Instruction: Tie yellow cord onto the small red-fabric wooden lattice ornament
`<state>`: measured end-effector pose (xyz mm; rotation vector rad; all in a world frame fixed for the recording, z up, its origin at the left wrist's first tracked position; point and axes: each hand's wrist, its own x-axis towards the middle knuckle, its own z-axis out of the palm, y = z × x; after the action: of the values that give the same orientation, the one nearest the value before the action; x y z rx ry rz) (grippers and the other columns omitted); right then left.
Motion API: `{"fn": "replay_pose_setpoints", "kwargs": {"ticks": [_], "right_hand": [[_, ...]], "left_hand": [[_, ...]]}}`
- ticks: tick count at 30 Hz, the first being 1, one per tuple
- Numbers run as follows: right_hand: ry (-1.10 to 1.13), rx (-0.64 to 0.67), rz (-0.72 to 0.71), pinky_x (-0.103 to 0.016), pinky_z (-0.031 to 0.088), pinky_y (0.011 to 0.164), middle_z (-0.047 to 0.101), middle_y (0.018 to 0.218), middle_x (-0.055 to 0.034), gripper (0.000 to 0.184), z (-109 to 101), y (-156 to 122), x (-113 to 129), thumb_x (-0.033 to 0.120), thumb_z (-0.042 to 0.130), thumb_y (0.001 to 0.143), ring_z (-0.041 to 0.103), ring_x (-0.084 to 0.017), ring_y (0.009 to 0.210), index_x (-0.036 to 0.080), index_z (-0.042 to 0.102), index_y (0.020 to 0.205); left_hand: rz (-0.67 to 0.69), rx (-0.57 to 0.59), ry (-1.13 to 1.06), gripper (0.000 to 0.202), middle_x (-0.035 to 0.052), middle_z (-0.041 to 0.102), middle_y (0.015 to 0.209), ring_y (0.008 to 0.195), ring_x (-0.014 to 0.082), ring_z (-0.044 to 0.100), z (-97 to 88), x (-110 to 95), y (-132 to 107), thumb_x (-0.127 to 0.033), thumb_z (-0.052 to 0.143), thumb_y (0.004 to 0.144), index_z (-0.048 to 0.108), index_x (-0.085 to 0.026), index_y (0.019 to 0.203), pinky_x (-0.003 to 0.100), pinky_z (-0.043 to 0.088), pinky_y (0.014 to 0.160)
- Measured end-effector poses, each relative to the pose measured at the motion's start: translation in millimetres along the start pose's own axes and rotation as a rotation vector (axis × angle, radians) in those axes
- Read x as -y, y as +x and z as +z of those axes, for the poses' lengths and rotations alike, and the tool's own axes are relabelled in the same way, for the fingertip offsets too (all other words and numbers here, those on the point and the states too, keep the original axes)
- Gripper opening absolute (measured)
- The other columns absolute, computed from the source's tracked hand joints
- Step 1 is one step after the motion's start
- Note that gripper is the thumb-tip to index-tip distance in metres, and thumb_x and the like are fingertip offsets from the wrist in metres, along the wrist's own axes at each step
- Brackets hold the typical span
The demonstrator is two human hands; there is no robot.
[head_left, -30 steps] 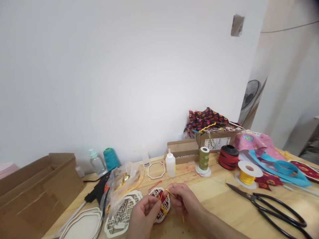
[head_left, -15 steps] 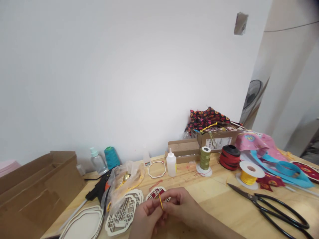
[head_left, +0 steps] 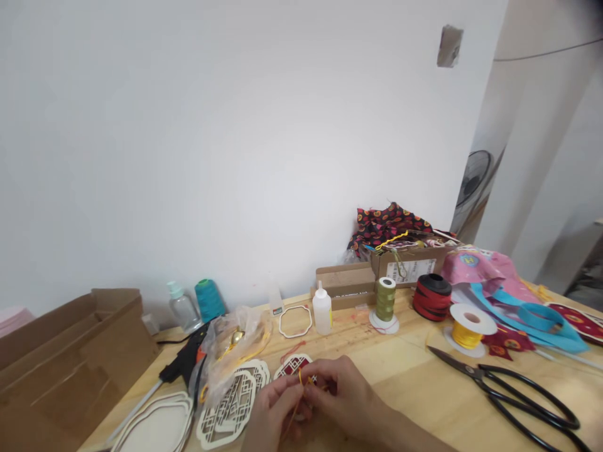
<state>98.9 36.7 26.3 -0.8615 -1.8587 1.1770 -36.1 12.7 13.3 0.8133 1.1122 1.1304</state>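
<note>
Both hands meet at the front middle of the table, their fingertips pinching a thin yellow cord (head_left: 300,376). My left hand (head_left: 276,414) is closed on the cord from the left. From the right, my right hand (head_left: 342,395) has thumb and forefinger closed around the cord too, with a small loop showing between them. Just beyond the fingers lies a white lattice frame with red backing (head_left: 293,363), partly hidden by the hands. Several bare white lattice frames (head_left: 230,408) lie beside my left hand.
Black-handled scissors (head_left: 511,389) lie at right, near a yellow cord spool (head_left: 467,336). Behind the hands stand a white squeeze bottle (head_left: 322,311) and a green thread spool (head_left: 385,301). A black glue gun (head_left: 183,358) and an open cardboard box (head_left: 80,358) are at left.
The yellow cord, which stood as a straight piece between the fingers, now forms a small loop. Both hands stay in nearly the same place. The view has shifted slightly.
</note>
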Motion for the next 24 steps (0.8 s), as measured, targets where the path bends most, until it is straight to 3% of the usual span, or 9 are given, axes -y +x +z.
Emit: {"fn": "replay_pose_setpoints", "kwargs": {"ticks": [5, 16, 20, 24], "right_hand": [[-0.112, -0.010, -0.034, -0.017, 0.035, 0.051, 0.058, 0.058, 0.0028, 0.022, -0.5, -0.8, -0.7, 0.014, 0.046, 0.071, 0.049, -0.009, 0.053, 0.021, 0.064, 0.082], [-0.339, -0.092, -0.095, -0.018, 0.031, 0.049, 0.055, 0.059, 0.0013, 0.014, -1.5, 1.6, -4.7, 0.016, 0.053, 0.068, 0.045, -0.010, 0.053, 0.021, 0.065, 0.073], [-0.387, -0.083, -0.090, -0.019, 0.030, 0.049, 0.055, 0.057, 0.0005, 0.011, -2.0, 2.5, -7.2, 0.020, 0.054, 0.068, 0.045, -0.010, 0.053, 0.021, 0.066, 0.070], [-0.375, -0.084, -0.084, -0.019, 0.031, 0.049, 0.058, 0.058, 0.0004, 0.011, -2.9, 2.9, -7.1, 0.022, 0.055, 0.068, 0.046, -0.010, 0.053, 0.022, 0.066, 0.071]], "left_hand": [[0.023, 0.047, 0.053, 0.024, -0.0027, 0.052, 0.044, 0.041, 0.0078, 0.046, -0.3, 3.7, 3.3, -0.034, 0.065, 0.058, 0.062, -0.011, 0.060, 0.014, 0.029, 0.033], [0.069, 0.003, 0.195, 0.031, -0.0025, 0.050, 0.044, 0.043, 0.0094, 0.045, 0.0, 4.0, 1.7, -0.043, 0.061, 0.059, 0.060, -0.012, 0.059, 0.015, 0.029, 0.034], [0.170, -0.041, 0.343, 0.027, -0.0033, 0.049, 0.043, 0.043, 0.0102, 0.044, 4.1, -1.8, -2.0, -0.040, 0.059, 0.062, 0.063, -0.013, 0.059, 0.016, 0.031, 0.037], [0.247, -0.077, 0.452, 0.023, -0.0012, 0.058, 0.049, 0.048, 0.0130, 0.048, 3.6, -5.4, -3.3, -0.036, 0.059, 0.063, 0.068, -0.016, 0.064, 0.020, 0.037, 0.048]]}}
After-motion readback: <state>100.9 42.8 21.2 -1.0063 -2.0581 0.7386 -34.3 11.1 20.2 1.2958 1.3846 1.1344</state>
